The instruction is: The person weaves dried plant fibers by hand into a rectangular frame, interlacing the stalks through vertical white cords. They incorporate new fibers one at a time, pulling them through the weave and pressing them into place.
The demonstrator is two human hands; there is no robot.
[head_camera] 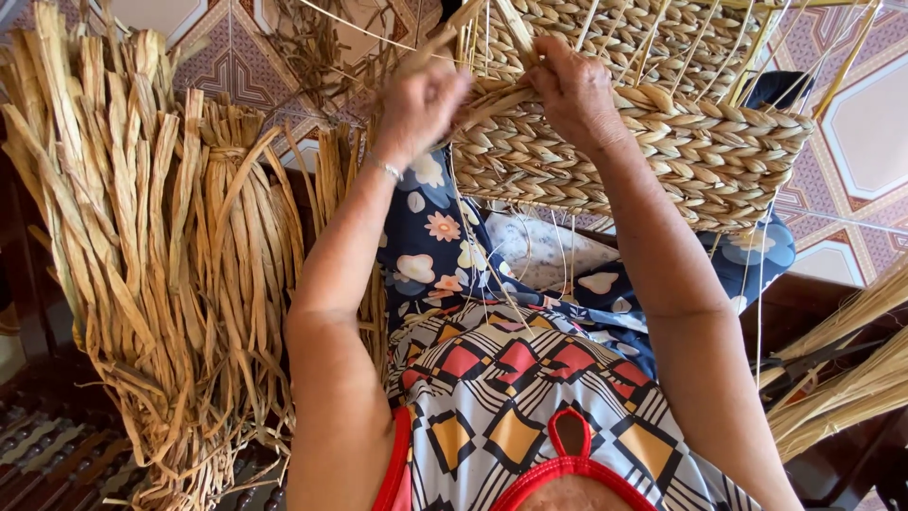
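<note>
Half-woven straw basket — braided tan bands, loose strands, above lap.

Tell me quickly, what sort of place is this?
Likely a home craft spot for basket weaving. Patterned floor tiles, a big bundle of dried straw standing beside the person, and a half-woven basket on the lap, worked by the left hand and right hand.

A tall bundle of dried tan straw strips blocks the left side. The half-woven tan straw basket fills the upper middle, with thin loose strands hanging beneath it. Between the forearms, above the patterned lap, there is open room.
</note>
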